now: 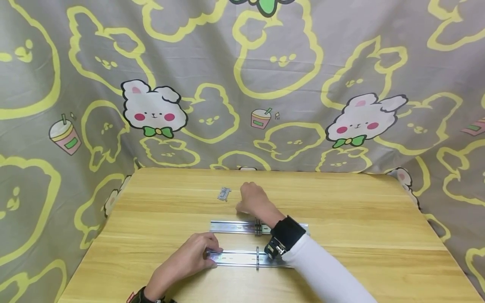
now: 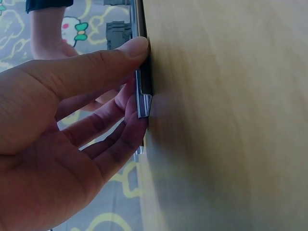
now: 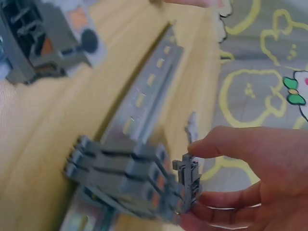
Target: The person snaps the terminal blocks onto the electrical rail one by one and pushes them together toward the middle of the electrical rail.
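My left hand (image 1: 197, 254) grips the left end of the nearer slotted metal DIN rail (image 1: 236, 258), thumb on one edge and fingers on the other. One grey terminal block (image 1: 257, 257) stands across that rail. Behind it lies a second DIN rail (image 1: 231, 227), which carries a few grey terminal blocks (image 3: 125, 173) side by side. Beyond this farther rail, my right hand (image 1: 254, 201) pinches a slim grey terminal block (image 3: 189, 180) between thumb and fingers. The right forearm crosses over both rails and covers part of them.
A small grey part (image 1: 224, 193) lies flat on the wooden table (image 1: 159, 210), to the left of my right hand. A patterned curtain (image 1: 212, 118) hangs behind the table's back edge and along its sides.
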The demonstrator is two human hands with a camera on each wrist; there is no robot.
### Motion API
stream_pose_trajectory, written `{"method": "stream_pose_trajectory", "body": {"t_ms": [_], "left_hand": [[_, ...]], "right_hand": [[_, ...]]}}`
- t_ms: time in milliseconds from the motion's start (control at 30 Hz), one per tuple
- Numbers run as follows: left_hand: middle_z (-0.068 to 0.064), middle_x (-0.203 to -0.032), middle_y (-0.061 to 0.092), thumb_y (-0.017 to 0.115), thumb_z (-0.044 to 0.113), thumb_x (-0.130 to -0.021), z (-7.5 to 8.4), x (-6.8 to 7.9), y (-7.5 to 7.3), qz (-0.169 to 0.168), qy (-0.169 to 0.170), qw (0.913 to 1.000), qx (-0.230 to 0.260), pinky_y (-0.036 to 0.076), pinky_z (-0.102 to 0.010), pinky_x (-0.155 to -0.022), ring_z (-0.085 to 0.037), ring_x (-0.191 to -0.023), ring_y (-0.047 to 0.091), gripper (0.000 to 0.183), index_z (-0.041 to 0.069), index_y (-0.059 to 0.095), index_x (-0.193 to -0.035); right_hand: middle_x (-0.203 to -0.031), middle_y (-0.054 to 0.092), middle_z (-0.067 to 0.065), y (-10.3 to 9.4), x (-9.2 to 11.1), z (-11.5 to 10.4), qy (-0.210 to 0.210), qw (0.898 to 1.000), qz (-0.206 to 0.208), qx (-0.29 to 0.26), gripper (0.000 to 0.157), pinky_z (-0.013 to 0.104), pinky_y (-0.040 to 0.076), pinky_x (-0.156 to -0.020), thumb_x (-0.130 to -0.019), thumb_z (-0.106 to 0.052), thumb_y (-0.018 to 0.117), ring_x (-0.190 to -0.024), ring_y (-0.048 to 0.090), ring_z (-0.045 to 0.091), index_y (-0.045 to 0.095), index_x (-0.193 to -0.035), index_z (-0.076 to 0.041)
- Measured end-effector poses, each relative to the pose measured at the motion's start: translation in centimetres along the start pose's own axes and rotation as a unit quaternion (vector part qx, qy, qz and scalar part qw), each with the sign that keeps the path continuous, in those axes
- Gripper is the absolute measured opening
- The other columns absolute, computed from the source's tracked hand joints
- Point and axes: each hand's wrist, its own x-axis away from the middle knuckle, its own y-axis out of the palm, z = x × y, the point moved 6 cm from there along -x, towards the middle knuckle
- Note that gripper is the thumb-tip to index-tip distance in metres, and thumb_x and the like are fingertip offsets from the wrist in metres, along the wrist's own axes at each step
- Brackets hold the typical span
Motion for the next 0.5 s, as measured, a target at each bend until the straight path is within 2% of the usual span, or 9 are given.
{"method": "stream_pose_trajectory", "body": {"t_ms": [233, 433, 500], "left_hand": [[0.006, -0.096, 0.067, 0.091, 0.008, -0.072, -0.1, 0.1, 0.2, -0.001, -0.003, 1.0000, 0.002, 0.057, -0.025, -0.078, -0.008, -0.087, 0.063, 0.030, 0.005, 0.080, -0.100], [0.006, -0.097, 0.067, 0.091, 0.007, -0.073, -0.2, 0.1, 0.2, -0.003, -0.009, 0.9999, 0.005, 0.057, -0.026, -0.080, -0.008, -0.088, 0.063, 0.030, 0.005, 0.080, -0.101], [0.007, -0.097, 0.067, 0.090, 0.007, -0.074, -0.3, 0.1, 0.3, -0.005, -0.012, 0.9999, 0.005, 0.057, -0.025, -0.081, -0.007, -0.089, 0.063, 0.030, 0.005, 0.080, -0.102]], "right_hand": [[-0.109, 0.060, 0.019, -2.3, 1.4, 1.8, -0.002, 0.997, 0.052, -0.060, 0.044, 0.035, 0.053, -0.072, -0.076, -0.010, 0.079, -0.083, 0.054, 0.025, 0.059, -0.111, 0.006], [-0.096, 0.055, 0.010, -3.5, 3.6, 3.4, -0.015, 0.991, 0.091, -0.096, 0.035, 0.030, 0.050, -0.062, -0.078, -0.010, 0.079, -0.077, 0.052, 0.022, 0.058, -0.104, 0.001], [-0.098, 0.057, 0.010, -4.0, 4.5, 4.0, -0.017, 0.989, 0.104, -0.101, 0.037, 0.028, 0.050, -0.061, -0.079, -0.011, 0.080, -0.077, 0.053, 0.022, 0.060, -0.108, 0.002]]}}
